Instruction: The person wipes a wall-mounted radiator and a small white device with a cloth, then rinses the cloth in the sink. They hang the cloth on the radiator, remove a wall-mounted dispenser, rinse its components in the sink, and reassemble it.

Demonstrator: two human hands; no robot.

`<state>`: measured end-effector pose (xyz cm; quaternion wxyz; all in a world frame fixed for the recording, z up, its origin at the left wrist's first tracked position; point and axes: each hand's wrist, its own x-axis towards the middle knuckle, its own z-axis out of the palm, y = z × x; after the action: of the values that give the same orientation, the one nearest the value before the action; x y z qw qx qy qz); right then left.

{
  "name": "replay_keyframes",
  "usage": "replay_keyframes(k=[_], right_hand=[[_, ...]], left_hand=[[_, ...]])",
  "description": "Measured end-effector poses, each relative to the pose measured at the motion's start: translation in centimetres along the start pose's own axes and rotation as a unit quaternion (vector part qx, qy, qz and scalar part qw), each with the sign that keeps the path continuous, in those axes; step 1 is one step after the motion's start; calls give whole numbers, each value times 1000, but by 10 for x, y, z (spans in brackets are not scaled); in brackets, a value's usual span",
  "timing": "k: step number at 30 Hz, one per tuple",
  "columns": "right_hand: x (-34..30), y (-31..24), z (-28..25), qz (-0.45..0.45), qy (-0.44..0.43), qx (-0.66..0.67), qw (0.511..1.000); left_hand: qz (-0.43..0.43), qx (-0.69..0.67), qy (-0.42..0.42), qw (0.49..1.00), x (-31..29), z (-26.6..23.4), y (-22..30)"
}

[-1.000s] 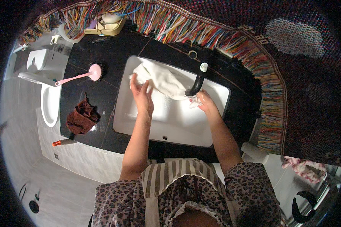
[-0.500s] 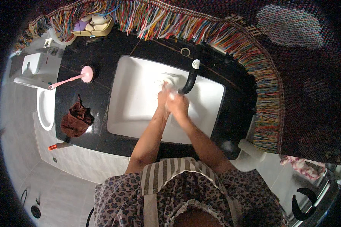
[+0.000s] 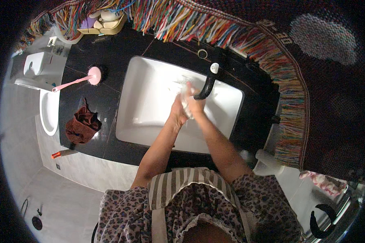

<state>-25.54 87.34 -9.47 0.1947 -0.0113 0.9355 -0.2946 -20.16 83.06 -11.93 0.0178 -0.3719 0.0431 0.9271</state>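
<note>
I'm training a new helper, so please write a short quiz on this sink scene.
1. True or false: the pink brush lies on the black counter.
2. What is between the left hand and the right hand? A) a plate; B) a white cloth; C) a shoe.
3. Fill in: seen by the wearer, the brown cloth lies to the ___ of the sink.

Key: 1 true; 2 B; 3 left.

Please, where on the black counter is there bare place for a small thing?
Bare counter: between pink brush and sink; also between sink and the fringe at right. Crowded: near the faucet, where left hand and right hand are close together.
</note>
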Motion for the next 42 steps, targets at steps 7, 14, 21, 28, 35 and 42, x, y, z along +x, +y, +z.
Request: replay_keyframes(k=[7, 14, 21, 28, 35, 42], right_hand=[[-12, 22, -43, 9, -289, 7, 957], [6, 57, -61, -268, -318, -238, 878], [24, 67, -37, 105, -185, 247, 946], [-65, -10, -53, -93, -302, 363, 876], [-70, -30, -28, -135, -130, -103, 977], [-5, 4, -28, -77, -32, -3, 997]], left_hand=[[101, 132, -8, 986, 6, 11, 73], [202, 442, 35, 873, -14, 6, 101], [231, 47, 177, 955, -10, -58, 70], [39, -2, -70, 997, 2, -16, 44], [98, 181, -8, 979, 18, -25, 21], [55, 189, 94, 976, 12, -19, 6]])
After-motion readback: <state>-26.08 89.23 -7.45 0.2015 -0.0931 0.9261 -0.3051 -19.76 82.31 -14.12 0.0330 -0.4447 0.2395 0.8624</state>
